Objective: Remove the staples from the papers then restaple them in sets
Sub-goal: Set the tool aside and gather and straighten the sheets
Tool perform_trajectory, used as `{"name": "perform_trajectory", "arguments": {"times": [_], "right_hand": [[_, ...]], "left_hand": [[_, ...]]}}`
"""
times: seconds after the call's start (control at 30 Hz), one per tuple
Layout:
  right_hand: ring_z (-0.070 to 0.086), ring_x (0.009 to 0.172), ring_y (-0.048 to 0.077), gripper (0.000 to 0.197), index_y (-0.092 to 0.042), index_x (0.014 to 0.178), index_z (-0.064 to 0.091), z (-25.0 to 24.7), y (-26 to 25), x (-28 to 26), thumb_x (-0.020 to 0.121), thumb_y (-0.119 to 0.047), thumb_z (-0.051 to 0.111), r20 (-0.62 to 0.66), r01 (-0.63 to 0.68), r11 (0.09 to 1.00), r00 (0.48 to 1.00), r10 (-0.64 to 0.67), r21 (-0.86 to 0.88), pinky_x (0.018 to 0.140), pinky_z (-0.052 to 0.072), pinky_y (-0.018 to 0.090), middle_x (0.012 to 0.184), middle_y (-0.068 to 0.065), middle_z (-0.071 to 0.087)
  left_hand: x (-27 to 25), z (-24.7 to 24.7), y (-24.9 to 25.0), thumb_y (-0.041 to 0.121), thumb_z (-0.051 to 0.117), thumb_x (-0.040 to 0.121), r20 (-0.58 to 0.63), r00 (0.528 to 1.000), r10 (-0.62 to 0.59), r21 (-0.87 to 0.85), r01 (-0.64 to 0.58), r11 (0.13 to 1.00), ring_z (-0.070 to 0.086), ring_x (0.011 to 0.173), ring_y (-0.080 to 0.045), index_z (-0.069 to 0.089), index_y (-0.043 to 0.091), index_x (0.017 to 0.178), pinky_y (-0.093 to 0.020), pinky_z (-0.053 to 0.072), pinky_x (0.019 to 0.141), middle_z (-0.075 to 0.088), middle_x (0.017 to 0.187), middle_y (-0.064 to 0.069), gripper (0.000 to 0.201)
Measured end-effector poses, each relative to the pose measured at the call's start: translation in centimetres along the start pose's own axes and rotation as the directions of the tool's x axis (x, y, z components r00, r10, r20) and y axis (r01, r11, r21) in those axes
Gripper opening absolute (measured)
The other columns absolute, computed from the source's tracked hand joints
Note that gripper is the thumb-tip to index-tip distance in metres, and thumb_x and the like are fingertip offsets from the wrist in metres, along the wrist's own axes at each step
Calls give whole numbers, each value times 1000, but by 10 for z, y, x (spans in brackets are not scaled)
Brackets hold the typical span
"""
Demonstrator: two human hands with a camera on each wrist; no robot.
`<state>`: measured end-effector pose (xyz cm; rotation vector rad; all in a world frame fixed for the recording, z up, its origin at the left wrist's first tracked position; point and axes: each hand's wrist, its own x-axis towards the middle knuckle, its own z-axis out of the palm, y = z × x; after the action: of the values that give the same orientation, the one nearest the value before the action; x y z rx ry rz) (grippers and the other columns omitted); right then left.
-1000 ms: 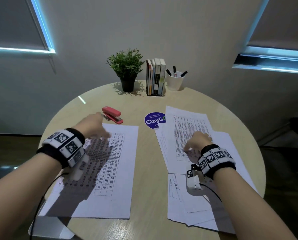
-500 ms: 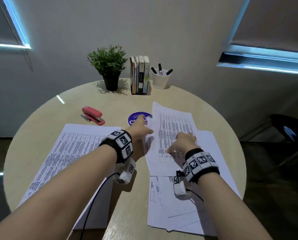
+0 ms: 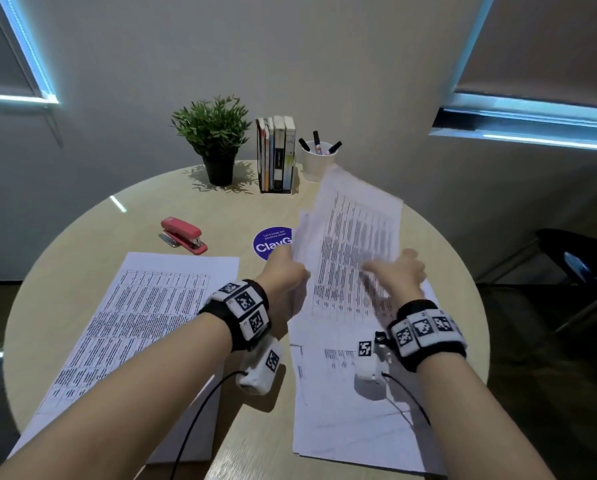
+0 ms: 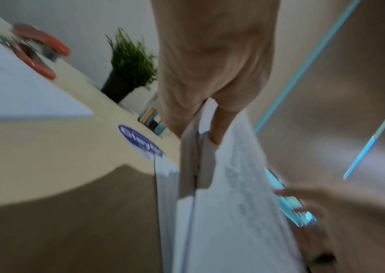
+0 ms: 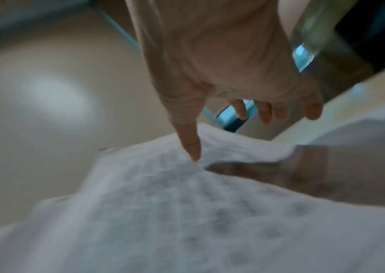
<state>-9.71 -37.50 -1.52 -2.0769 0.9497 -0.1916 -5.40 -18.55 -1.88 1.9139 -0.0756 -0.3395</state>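
My left hand (image 3: 285, 271) pinches the lifted printed sheet (image 3: 354, 237) by its left edge; my right hand (image 3: 402, 271), fingers spread loosely, touches its face above the tabletop (image 3: 221, 209).

free: bare table (image 3: 144, 237) left of stapler (image 3: 183, 234) | blocked: far edge, plant (image 3: 214, 140), books (image 3: 277, 154), cup (image 3: 317, 161)

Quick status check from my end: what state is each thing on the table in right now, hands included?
Left hand: pinches the lifted sheet's left edge.
Right hand: fingers spread, thumb touching the sheet's face.
Lifted sheet: raised off the right pile, tilted.
Right pile: lying loose, fanned.
Left sheet: flat on the table.
Stapler: closed, untouched.
Books: upright.
Cup: upright, holding markers.
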Motion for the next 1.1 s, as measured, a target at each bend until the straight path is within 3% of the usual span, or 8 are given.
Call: {"name": "perform_trajectory", "arguments": {"times": [0.13,0.23,0.3,0.47,0.6,0.77,0.87,1.1], "right_hand": [[58,110,24,87,-10,143,36,-35,4,10,67,-13,79,38,-105,817,994,101,567,93,53,39,118,13,55],[70,69,15,30,1,113,61,-59,-12,1,85,9,60,197,-89,723,978,-66,685,54,56,21,86,11,69],[69,56,9,26,-3,98,66,-65,-28,-13,88,16,51,158,31,730,969,-189,683,49,54,19,78,7,72],[62,68,9,19,-15,83,58,-77,-71,-37,89,3,57,-263,511,595,850,-456,620,68,52,26,84,4,63],[57,84,19,20,-19,85,50,-82,-87,-47,88,-3,62,-363,630,471,760,-539,617,79,51,36,92,8,58],[67,86,4,34,-22,94,47,-69,-77,-43,87,8,62,-274,565,550,807,-523,615,80,55,26,103,4,65],[63,90,14,25,-18,96,52,-59,-68,-37,91,6,58,-209,529,626,833,-512,574,84,52,34,102,6,64],[64,89,4,22,-14,104,56,-62,-80,-37,94,5,51,-289,569,559,809,-512,604,91,52,27,98,-6,66]], "left_hand": [[-7,-35,26,-13,58,84,112,985,135,-195,-111,975,64,90,-30,59,3,97,-41,55,79,65,90,-11,20],[-15,-49,51,-7,56,89,158,955,252,-275,-203,940,64,84,-23,57,5,108,-31,58,68,65,92,-7,22],[-16,-52,66,0,60,90,101,951,294,-322,-248,914,64,89,-24,56,4,116,-29,58,68,65,99,-9,26],[-27,-60,118,0,54,94,-202,820,535,-238,-571,786,60,77,-9,59,-3,109,-18,52,64,61,87,-3,17],[-34,-73,137,-6,58,90,-256,694,673,-274,-720,638,63,72,3,60,-6,106,-14,50,69,63,85,-1,16],[-22,-79,115,0,71,82,-163,789,592,-367,-606,706,68,93,-9,53,-3,125,-20,53,78,68,103,-5,47],[-14,-77,96,1,70,82,-81,836,543,-321,-538,780,67,94,-14,57,-3,124,-24,54,78,68,106,-10,44],[-15,-83,107,1,67,86,-157,808,567,-304,-586,751,65,89,-16,65,-1,112,-29,55,80,68,98,-12,25]]}}
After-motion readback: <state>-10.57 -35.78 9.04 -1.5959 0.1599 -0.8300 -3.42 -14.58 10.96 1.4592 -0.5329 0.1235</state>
